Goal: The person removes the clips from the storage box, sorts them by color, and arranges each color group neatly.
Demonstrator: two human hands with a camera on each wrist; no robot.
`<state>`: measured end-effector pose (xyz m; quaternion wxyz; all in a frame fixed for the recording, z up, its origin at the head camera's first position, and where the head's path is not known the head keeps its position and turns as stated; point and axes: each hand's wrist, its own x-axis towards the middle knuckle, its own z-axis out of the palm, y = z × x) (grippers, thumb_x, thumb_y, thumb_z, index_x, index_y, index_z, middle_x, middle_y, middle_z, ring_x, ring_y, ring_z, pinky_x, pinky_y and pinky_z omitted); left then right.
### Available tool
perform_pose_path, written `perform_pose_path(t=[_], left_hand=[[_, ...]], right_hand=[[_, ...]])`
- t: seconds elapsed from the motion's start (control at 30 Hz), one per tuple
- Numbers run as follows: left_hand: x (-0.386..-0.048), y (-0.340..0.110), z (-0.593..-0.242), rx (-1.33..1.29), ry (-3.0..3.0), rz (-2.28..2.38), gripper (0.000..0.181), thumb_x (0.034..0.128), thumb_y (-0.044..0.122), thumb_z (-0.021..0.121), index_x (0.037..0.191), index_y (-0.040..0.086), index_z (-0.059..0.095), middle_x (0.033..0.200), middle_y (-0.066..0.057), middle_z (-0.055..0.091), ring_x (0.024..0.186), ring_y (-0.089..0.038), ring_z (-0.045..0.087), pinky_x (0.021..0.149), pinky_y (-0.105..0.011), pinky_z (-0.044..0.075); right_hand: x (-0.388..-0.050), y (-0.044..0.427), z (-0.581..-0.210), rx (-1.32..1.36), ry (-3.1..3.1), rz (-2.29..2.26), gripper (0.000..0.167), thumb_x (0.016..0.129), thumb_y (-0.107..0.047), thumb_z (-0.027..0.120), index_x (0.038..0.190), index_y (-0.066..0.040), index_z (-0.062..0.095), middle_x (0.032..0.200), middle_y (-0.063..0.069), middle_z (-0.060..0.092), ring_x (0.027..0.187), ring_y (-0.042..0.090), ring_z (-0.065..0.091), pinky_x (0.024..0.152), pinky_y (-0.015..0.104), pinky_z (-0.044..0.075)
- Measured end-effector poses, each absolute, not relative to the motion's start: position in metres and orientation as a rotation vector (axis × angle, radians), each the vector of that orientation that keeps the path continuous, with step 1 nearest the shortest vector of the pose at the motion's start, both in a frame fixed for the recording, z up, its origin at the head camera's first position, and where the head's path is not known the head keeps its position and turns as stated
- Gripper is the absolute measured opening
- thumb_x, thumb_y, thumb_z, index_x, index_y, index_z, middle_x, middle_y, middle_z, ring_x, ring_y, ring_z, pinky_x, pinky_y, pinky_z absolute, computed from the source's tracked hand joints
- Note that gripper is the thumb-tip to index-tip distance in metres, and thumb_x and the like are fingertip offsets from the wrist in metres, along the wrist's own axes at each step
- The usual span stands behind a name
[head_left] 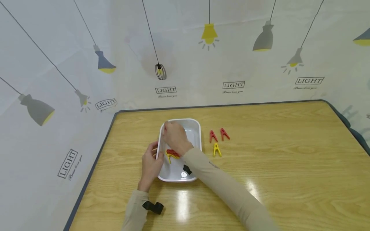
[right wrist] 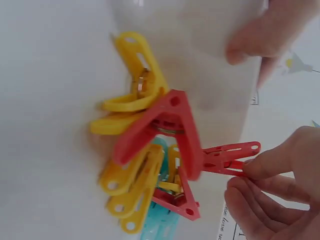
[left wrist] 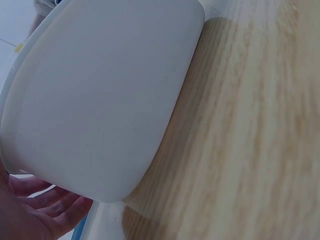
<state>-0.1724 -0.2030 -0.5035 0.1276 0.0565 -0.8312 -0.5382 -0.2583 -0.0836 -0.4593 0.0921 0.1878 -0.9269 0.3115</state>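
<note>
A white tray (head_left: 195,134) stands on the table, and my left hand (head_left: 151,163) grips its left wall, thumb inside. In the left wrist view its fingers curl beneath the outer wall (left wrist: 100,100). My right hand (head_left: 175,136) is over the tray's far left corner. The right wrist view shows this hand (right wrist: 280,190) pinching a red clothespin (right wrist: 227,156) beside the tray wall; whether it touches the rim I cannot tell. Lying in the tray are yellow clothespins (right wrist: 135,192), red clothespins (right wrist: 172,112) and light-blue ones (right wrist: 162,220), in a loose heap.
Right of the tray, two red clothespins (head_left: 213,136) and one yellow clothespin (head_left: 216,149) lie on the wooden table (head_left: 274,160). A pale wall covering with printed lamps (head_left: 234,64) rises behind the table's far edge. A black camera (head_left: 154,208) sits on the left wrist.
</note>
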Motion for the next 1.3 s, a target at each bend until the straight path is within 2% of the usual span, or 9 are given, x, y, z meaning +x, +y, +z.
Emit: perform_pose_path(t=[0.2, 0.43, 0.57, 0.8, 0.9, 1.3], left_hand=[[-0.172, -0.202, -0.503, 0.17, -2.417, -1.567, 0.04, 0.0891, -0.006, 0.055, 0.129, -0.007, 0.06, 0.123, -0.03, 0.066, 0.111, -0.044, 0.068, 0.095, -0.054, 0.057], [-0.171, -0.199, -0.503, 0.171, -2.423, -1.581, 0.04, 0.0891, -0.006, 0.054, 0.129, -0.008, 0.059, 0.124, -0.03, 0.065, 0.112, -0.044, 0.067, 0.096, -0.053, 0.057], [-0.171, -0.198, -0.504, 0.17, -2.424, -1.584, 0.041, 0.089, -0.006, 0.054, 0.13, -0.008, 0.059, 0.125, -0.03, 0.065, 0.113, -0.044, 0.067, 0.096, -0.053, 0.057], [-0.173, -0.201, -0.503, 0.195, -2.432, -1.564, 0.041, 0.0893, -0.006, 0.054, 0.13, -0.007, 0.059, 0.126, -0.029, 0.065, 0.113, -0.044, 0.067, 0.097, -0.053, 0.056], [-0.173, -0.202, -0.503, 0.2, -2.444, -1.556, 0.041, 0.0896, -0.005, 0.054, 0.131, -0.007, 0.059, 0.126, -0.029, 0.065, 0.114, -0.044, 0.066, 0.098, -0.053, 0.056], [-0.173, -0.201, -0.503, 0.228, -2.474, -1.541, 0.042, 0.0901, -0.003, 0.055, 0.131, -0.007, 0.058, 0.128, -0.028, 0.064, 0.115, -0.043, 0.066, 0.099, -0.051, 0.056]], right_hand=[[-0.26, -0.068, -0.453, 0.547, -2.703, 1.153, 0.004, 0.091, -0.003, 0.062, 0.089, -0.003, 0.065, 0.074, 0.006, 0.067, 0.059, 0.013, 0.058, 0.049, 0.02, 0.045], [-0.26, -0.05, -0.449, 0.493, -2.693, 1.367, 0.006, 0.092, -0.005, 0.064, 0.088, -0.003, 0.069, 0.078, 0.008, 0.071, 0.06, 0.009, 0.058, 0.051, 0.014, 0.043], [-0.259, -0.041, -0.448, 0.465, -2.672, 1.49, 0.004, 0.089, -0.006, 0.068, 0.088, -0.003, 0.071, 0.083, 0.01, 0.074, 0.067, 0.013, 0.063, 0.057, 0.016, 0.047], [-0.259, -0.029, -0.442, 0.34, -2.723, 1.668, 0.006, 0.09, -0.015, 0.074, 0.09, -0.01, 0.075, 0.09, 0.006, 0.077, 0.083, 0.016, 0.071, 0.074, 0.026, 0.055], [-0.26, -0.023, -0.442, 0.287, -2.702, 1.741, 0.006, 0.089, -0.015, 0.076, 0.092, -0.009, 0.076, 0.092, 0.007, 0.078, 0.087, 0.018, 0.073, 0.08, 0.029, 0.057], [-0.257, 0.002, -0.45, 0.205, -2.532, 2.022, 0.007, 0.093, -0.013, 0.073, 0.096, -0.007, 0.074, 0.097, 0.01, 0.078, 0.083, 0.017, 0.074, 0.081, 0.038, 0.063]])
